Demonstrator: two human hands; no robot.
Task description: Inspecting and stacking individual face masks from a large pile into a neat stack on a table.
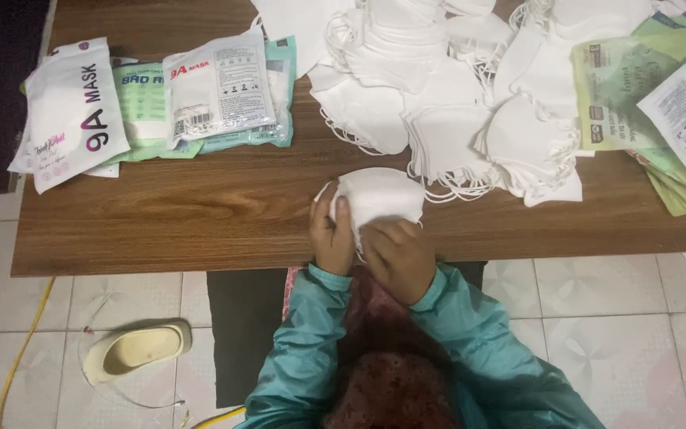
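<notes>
We hold a small stack of white face masks (379, 197) at the near edge of the wooden table (200, 222). Our left hand (331, 238) grips its left side, thumb on top, and our right hand (398, 258) is closed on its lower edge, so both hands meet on the stack. Just beyond lies a heap of loose white masks (446, 95). Packaged masks (216, 87) lie far left, flat green-and-white wrappers (637, 87) far right. A cream slipper (136, 349) sits on the tiled floor (613, 318).
</notes>
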